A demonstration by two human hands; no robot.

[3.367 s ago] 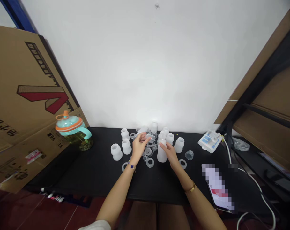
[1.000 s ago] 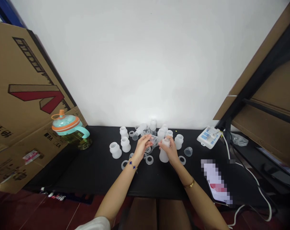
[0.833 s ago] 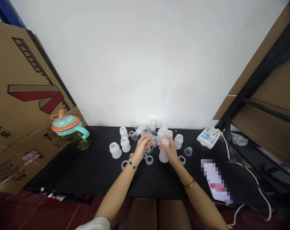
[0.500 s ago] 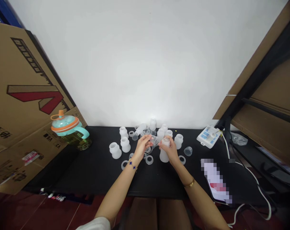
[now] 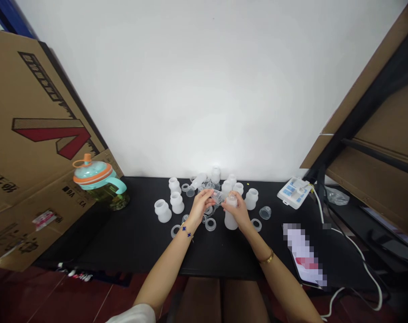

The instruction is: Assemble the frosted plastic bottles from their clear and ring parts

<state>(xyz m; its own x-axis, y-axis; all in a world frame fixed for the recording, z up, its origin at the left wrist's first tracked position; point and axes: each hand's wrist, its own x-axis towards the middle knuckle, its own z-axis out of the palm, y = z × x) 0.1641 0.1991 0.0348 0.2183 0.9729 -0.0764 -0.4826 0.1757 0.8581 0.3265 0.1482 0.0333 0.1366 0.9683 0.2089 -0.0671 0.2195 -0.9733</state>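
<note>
My right hand (image 5: 238,210) is closed around the upper part of a white baby bottle (image 5: 230,221), which stands upright with a clear nipple on top. A clear dome cap (image 5: 218,196) is pinched in my left hand (image 5: 201,204), just left of the bottle. Below the hands lies a translucent collar ring (image 5: 210,224), and another ring (image 5: 256,224) rests right of the bottle. Several open white bottles (image 5: 163,211) stand on both sides. More clear caps and rings lie behind my hands, partly hidden by them.
The black table (image 5: 129,242) meets a white wall. At left stands a turquoise-lidded jug (image 5: 101,181) before a cardboard box (image 5: 32,134). A white plastic case (image 5: 294,192), a blurred-out phone (image 5: 304,255) and a white cable (image 5: 358,251) are at right. Another clear cap (image 5: 265,212) lies near the right-hand bottles.
The view has shifted slightly. My right hand's fingers have moved a little about the bottle's top. My left hand keeps the clear cap in nearly the same place.
</note>
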